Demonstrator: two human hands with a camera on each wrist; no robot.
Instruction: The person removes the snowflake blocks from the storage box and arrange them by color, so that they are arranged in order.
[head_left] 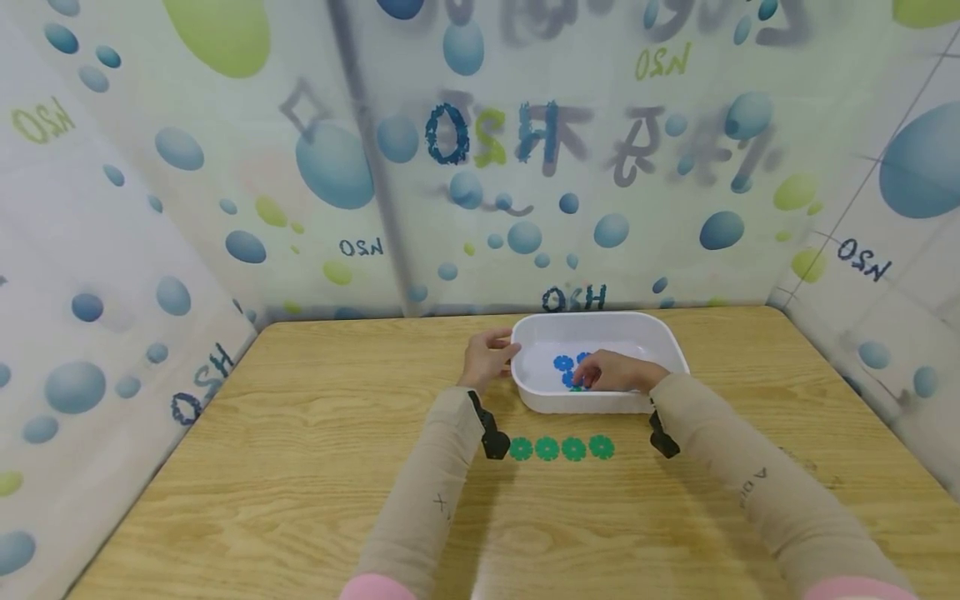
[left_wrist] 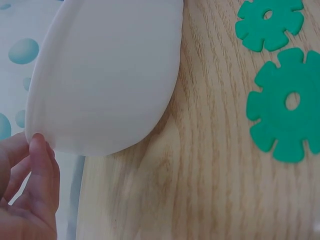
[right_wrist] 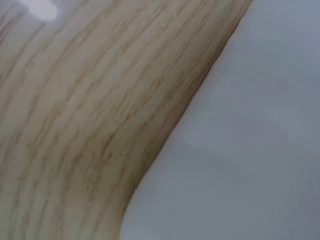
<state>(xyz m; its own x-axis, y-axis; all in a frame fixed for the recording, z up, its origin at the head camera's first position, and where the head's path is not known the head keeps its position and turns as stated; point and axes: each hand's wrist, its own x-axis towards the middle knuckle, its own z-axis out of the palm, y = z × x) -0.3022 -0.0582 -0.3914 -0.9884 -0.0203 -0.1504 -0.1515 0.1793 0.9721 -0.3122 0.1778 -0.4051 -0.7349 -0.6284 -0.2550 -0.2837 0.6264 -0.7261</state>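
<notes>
A white plastic basin point(head_left: 600, 403) stands on the wooden table. My left hand point(head_left: 486, 358) holds its left end by the rim; the left wrist view shows the fingertips point(left_wrist: 39, 150) at the rim's corner. Inside the basin, my right hand point(head_left: 611, 372) reaches down with bent fingers among several blue notched plastic discs point(head_left: 563, 363). A bit of green shows just under those fingers. Whether they pinch a disc is hidden. In front of the basin, several green notched discs point(head_left: 573, 449) lie flat in a row on the table.
The wooden table point(head_left: 337, 433) extends to both sides of the basin and toward me. Behind it hangs a patterned curtain point(head_left: 465, 233), close to the basin's far side. In the right wrist view only table and the basin's outer wall point(right_wrist: 240, 150) appear.
</notes>
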